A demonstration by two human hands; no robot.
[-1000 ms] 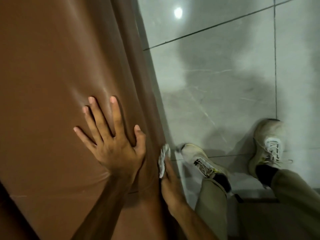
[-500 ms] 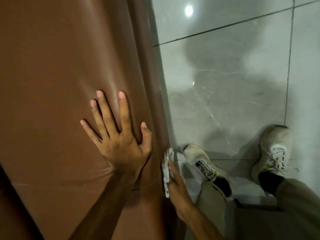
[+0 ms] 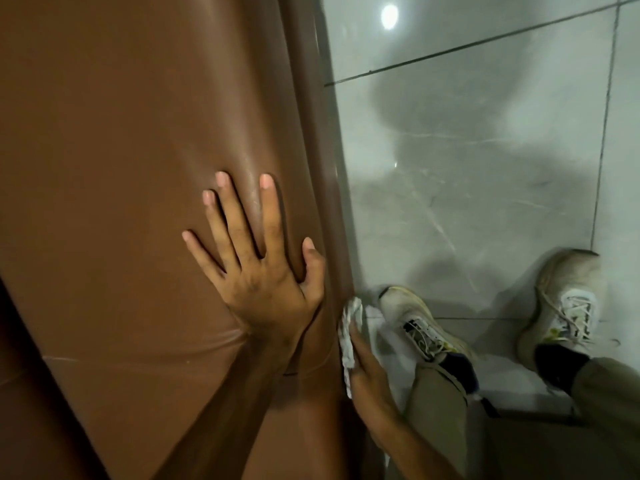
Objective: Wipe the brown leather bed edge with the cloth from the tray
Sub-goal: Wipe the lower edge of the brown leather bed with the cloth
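Head view, looking down: we see the brown leather bed edge (image 3: pixel 138 168) filling the left half of the frame, its rounded border running from the top centre down toward the lower centre, where it meets the grey tiled floor (image 3: pixel 467 150) on the right. Our left hand (image 3: pixel 263 282) lies flat on the leather at the centre of the frame, fingers spread and released, palm pressing hard enough that creases fan out in the leather beside the wrist. It grips nothing.

Just to the right of it, at the lower centre, our right hand (image 3: pixel 367 372) presses the cloth (image 3: pixel 349 337) against the outer side of the bed edge. The cloth is white and crumpled, pinned between the fingers and the leather, with its top poking out above the fingertips. We see the hand mostly edge-on, so we cannot tell whether the fingers curl around the cloth or only press it flat.

In the lower right of the frame stand two worn pale sneakers (image 3: pixel 422 327) with dark socks and olive trousers above them. A round light reflection (image 3: pixel 389 16) shines on the tiles at the top.
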